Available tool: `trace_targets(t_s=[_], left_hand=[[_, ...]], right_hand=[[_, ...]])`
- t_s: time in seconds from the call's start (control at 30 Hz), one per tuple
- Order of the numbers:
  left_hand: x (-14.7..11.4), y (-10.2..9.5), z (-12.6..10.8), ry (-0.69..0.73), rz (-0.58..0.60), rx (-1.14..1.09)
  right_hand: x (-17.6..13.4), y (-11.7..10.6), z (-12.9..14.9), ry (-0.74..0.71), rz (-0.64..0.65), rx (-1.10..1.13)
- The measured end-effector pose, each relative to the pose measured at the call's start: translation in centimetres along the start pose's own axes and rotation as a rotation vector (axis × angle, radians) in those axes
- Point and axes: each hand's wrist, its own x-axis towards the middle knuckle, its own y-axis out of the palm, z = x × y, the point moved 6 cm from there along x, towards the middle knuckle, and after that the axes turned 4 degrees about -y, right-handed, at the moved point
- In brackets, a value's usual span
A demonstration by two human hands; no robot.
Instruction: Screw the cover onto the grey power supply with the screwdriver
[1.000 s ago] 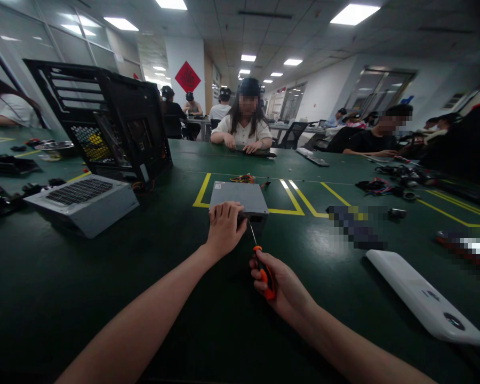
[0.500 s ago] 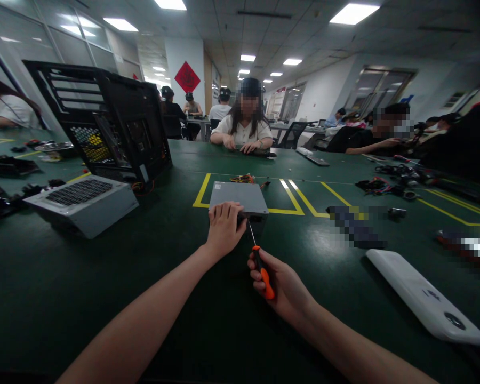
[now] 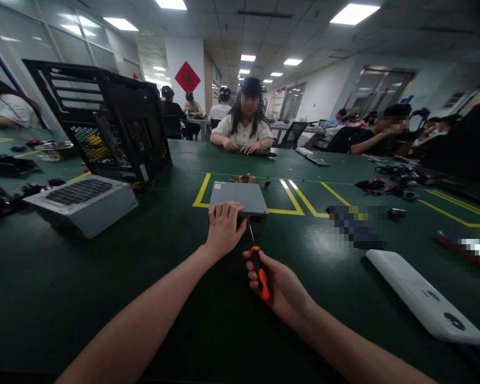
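Note:
A grey computer power supply (image 3: 240, 195) lies on the green table in front of me, its coloured cables (image 3: 243, 178) bunched behind it. My left hand (image 3: 225, 226) is wrapped over its near left edge, gripping it. In my right hand (image 3: 274, 274) is a screwdriver (image 3: 261, 274) with an orange and black handle. The fingers close around that handle, and the thin shaft points up at the power supply's near face, just right of my left thumb. Whether the tip sits in a screw is too small to tell.
An open black computer case (image 3: 116, 122) stands at the left, with a second power supply (image 3: 84, 205) before it. A white device (image 3: 426, 296) lies at right, and loose cables (image 3: 384, 181) lie beyond. A person (image 3: 244, 125) sits across the table (image 3: 176, 330).
The screwdriver's handle has turned in my right hand and its lower end has shifted slightly left. My right fingers have re-curled a little. The left hand and power supply look unchanged.

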Motion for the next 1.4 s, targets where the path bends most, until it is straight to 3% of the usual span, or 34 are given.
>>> trace_targets(t_s=[0.27, 0.47, 0.7, 0.9, 1.07, 1.17, 1.27, 1.4], left_hand=[[0.1, 0.2, -0.1, -0.005, 0.003, -0.004], [0.0, 0.1, 0.0, -0.009, 0.002, 0.007], [0.0, 0.2, 0.0, -0.008, -0.004, 0.009], [0.0, 0.2, 0.0, 0.000, 0.001, 0.008], [0.0, 0.1, 0.1, -0.004, 0.005, 0.018], [-0.1, 0.2, 0.1, -0.006, 0.006, 0.028], [-0.1, 0.2, 0.0, -0.008, 0.002, 0.036], [0.0, 0.3, 0.0, 0.000, 0.006, 0.033]], right_hand=[[-0.1, -0.2, 0.5, -0.073, -0.050, 0.023], [0.0, -0.1, -0.1, 0.033, -0.021, 0.025], [-0.2, -0.1, 0.6, -0.072, -0.041, 0.042], [-0.2, -0.1, 0.2, 0.010, -0.038, 0.036], [-0.1, -0.3, 0.6, -0.079, -0.058, 0.038], [0.0, -0.2, 0.5, -0.048, -0.030, 0.040], [0.0, -0.3, 0.5, -0.022, -0.047, -0.023], [-0.6, -0.9, 1.3, -0.188, -0.134, -0.270]])
